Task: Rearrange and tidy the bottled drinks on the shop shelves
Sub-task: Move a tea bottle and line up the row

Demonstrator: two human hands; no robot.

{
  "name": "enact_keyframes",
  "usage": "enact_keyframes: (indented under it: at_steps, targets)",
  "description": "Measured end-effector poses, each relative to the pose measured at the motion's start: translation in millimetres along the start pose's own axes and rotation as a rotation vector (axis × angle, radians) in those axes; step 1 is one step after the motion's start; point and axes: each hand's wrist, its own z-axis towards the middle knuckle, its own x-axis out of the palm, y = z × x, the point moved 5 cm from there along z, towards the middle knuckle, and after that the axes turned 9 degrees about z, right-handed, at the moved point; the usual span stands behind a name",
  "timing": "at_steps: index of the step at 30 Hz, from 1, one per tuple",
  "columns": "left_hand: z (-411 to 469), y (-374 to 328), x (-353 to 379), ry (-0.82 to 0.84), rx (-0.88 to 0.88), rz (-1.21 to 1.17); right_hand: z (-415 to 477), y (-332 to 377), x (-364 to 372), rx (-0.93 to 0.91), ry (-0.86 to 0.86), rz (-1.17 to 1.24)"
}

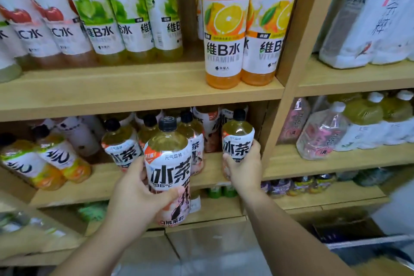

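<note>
Left hand grips bottle — right hand (another bottle)

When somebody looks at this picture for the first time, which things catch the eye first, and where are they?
Probably the two hands at the centre: the left hand holds the front tea bottle before the middle shelf, and the right hand grips the second tea bottle at that shelf's right end. Next, the two bright orange bottles at the right end of the upper shelf.
</note>
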Motion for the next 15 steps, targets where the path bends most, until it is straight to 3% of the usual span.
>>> enact_keyframes:
  at_steps: [5, 15]
  targets:
    - [0, 12, -6, -0.018, -0.043, 0.025, 6, -5, 6, -0.008, 0.008, -0.043]
    - [5, 18, 5, 0.047, -0.073, 0.02, 4, -10, -12, 0.047, -0.049, -0.495]
